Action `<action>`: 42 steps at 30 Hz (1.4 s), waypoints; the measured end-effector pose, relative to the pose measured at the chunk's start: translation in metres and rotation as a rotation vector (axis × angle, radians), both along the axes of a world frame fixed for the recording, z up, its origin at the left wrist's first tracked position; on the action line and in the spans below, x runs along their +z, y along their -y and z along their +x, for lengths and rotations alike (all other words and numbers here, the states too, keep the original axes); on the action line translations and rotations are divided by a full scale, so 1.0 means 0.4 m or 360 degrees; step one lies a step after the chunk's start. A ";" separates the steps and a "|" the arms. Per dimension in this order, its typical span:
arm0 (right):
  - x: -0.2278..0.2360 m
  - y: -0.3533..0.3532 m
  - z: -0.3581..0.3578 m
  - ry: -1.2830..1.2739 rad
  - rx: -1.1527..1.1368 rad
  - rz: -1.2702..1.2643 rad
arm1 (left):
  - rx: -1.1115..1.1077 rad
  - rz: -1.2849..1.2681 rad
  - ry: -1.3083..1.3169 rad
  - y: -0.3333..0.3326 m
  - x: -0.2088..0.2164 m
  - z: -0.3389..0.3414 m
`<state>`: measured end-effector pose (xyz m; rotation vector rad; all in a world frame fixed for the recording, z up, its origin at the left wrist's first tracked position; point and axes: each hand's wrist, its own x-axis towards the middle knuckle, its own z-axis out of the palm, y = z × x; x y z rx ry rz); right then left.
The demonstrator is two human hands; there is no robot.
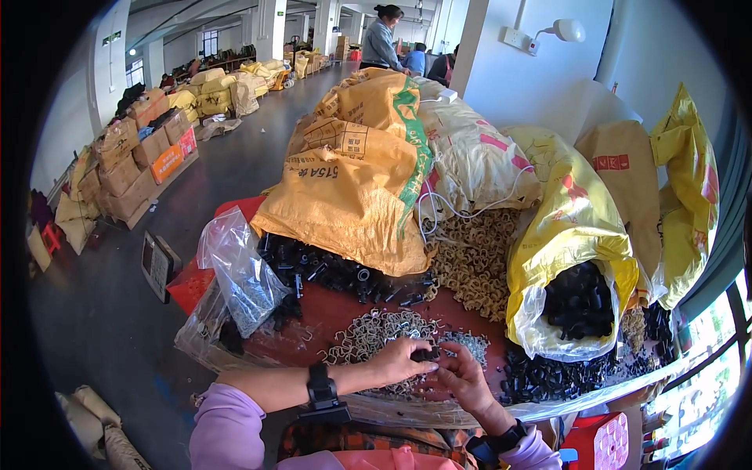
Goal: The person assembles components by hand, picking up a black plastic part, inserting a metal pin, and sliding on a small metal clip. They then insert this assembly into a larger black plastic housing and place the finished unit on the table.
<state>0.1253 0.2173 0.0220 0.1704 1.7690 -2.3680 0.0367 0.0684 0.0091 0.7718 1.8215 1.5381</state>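
My left hand [398, 362] pinches a small black plastic part [425, 355] between thumb and fingers, just above the table's near edge. Close against its right side is my right hand [464, 381], thumb and fingertips drawn together; what they hold, if anything, is too small to make out. Under and behind the hands lies a pile of U-shaped metal clips [374, 333]. Beside it is a smaller heap of grey metal pieces [468, 345]. Loose black plastic parts [540, 377] cover the table to the right of my right hand.
On the red tabletop [325, 305], an orange woven sack [337, 188] spills black parts. Tan curved pieces [470, 266] lie right of it. A yellow sack [576, 211] opens toward me, and a clear bag [249, 282] stands left. A white cable [462, 213] crosses the sacks. People stand behind.
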 end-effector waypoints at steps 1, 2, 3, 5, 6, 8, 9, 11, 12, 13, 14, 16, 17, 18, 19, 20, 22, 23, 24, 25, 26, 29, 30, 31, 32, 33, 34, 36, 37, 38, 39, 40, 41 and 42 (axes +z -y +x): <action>-0.001 0.000 0.001 0.0000 -0.0001 -0.0005 | 0.0017 -0.0009 -0.0275 -0.002 -0.004 0.001; -0.004 0.000 0.002 -0.0022 0.0001 0.0006 | 0.0035 -0.0020 -0.0550 -0.003 -0.006 0.002; -0.006 -0.002 0.004 -0.0045 -0.0004 0.0021 | 0.0030 -0.0021 -0.0550 -0.008 -0.005 0.004; -0.016 -0.006 0.006 -0.0067 -0.0008 0.0033 | 0.0117 -0.0003 -0.0629 -0.014 0.000 0.011; -0.027 -0.008 0.004 -0.0133 -0.0031 0.0086 | 0.0162 0.0006 -0.0668 -0.017 0.002 0.013; -0.042 -0.009 0.001 -0.0265 -0.0073 0.0191 | 0.0177 0.0011 -0.0670 -0.022 -0.003 0.014; -0.043 -0.007 0.001 -0.0265 -0.0073 0.0189 | 0.0193 0.0019 -0.0671 -0.024 -0.005 0.014; -0.042 -0.003 0.001 -0.0321 -0.0117 0.0237 | 0.0209 0.0028 -0.0673 -0.027 -0.008 0.015; -0.041 -0.002 0.001 -0.0350 -0.0140 0.0262 | 0.0206 0.0034 -0.0625 -0.028 -0.007 0.016; -0.042 -0.003 0.002 -0.0348 -0.0142 0.0262 | 0.0203 0.0039 -0.0575 -0.029 -0.007 0.017; -0.043 -0.004 0.002 -0.0335 -0.0148 0.0287 | 0.0200 0.0045 -0.0524 -0.030 -0.006 0.018; -0.043 -0.007 0.003 -0.0309 -0.0162 0.0339 | 0.0200 0.0048 -0.0485 -0.031 -0.004 0.020; -0.038 -0.007 0.004 -0.0308 -0.0164 0.0340 | 0.0203 0.0050 -0.0446 -0.032 -0.003 0.021; -0.027 -0.006 0.006 -0.0250 -0.0135 0.0272 | 0.0207 0.0051 -0.0408 -0.031 -0.002 0.022; -0.017 -0.005 0.007 -0.0193 -0.0107 0.0204 | 0.0206 0.0052 -0.0408 -0.031 -0.004 0.021; -0.012 -0.004 0.008 -0.0135 -0.0077 0.0136 | 0.0189 0.0077 -0.0404 -0.031 -0.007 0.020; -0.042 -0.017 0.006 -0.0062 -0.0014 0.0002 | 0.0156 0.0128 -0.0398 -0.029 -0.012 0.019; -0.054 -0.024 0.005 0.0013 0.0045 -0.0130 | 0.0154 0.0129 -0.0397 -0.030 -0.009 0.019; -0.060 -0.029 0.005 0.0088 0.0104 -0.0263 | 0.0128 0.0120 -0.0367 -0.030 -0.005 0.021; -0.065 -0.034 0.007 0.0088 0.0102 -0.0263 | 0.0103 0.0111 -0.0338 -0.030 0.002 0.022; -0.070 -0.040 0.008 0.0075 0.0110 -0.0357 | 0.0078 0.0102 -0.0309 -0.030 0.008 0.022; -0.069 -0.044 0.010 0.0051 0.0127 -0.0550 | 0.0037 0.0118 -0.0260 -0.029 0.024 0.018; -0.070 -0.045 0.012 0.0032 0.0125 -0.0545 | 0.0016 0.0126 -0.0236 -0.028 0.026 0.017; -0.070 -0.047 0.013 0.0013 0.0122 -0.0539 | 0.0016 0.0124 -0.0236 -0.029 0.022 0.016; -0.071 -0.048 0.014 -0.0006 0.0119 -0.0533 | 0.0014 0.0122 -0.0203 -0.029 0.014 0.013; -0.072 -0.048 0.015 -0.0006 0.0116 -0.0534 | 0.0010 0.0121 -0.0170 -0.031 0.010 0.010; -0.072 -0.047 0.014 0.0005 0.0092 -0.0508 | 0.0005 0.0119 -0.0138 -0.033 0.008 0.010; -0.068 -0.041 0.013 0.0029 0.0045 -0.0457 | 0.0022 0.0148 -0.0079 -0.036 0.003 0.014; -0.066 -0.040 0.014 0.0028 0.0042 -0.0459 | 0.0043 0.0178 -0.0019 -0.038 0.001 0.016; -0.063 -0.039 0.016 0.0042 0.0025 -0.0479 | 0.0065 0.0207 0.0040 -0.040 -0.001 0.018; -0.052 -0.035 0.017 0.0056 0.0009 -0.0500 | 0.0062 0.0205 0.0041 -0.043 -0.004 0.019; -0.048 -0.034 0.018 0.0071 -0.0007 -0.0521 | 0.0069 0.0262 0.0115 -0.046 -0.006 0.021; -0.049 -0.036 0.018 0.0072 -0.0010 -0.0523 | 0.0076 0.0318 0.0191 -0.049 -0.008 0.023; -0.048 -0.041 0.018 0.0087 0.0000 -0.0573 | 0.0075 0.0376 0.0264 -0.053 -0.008 0.022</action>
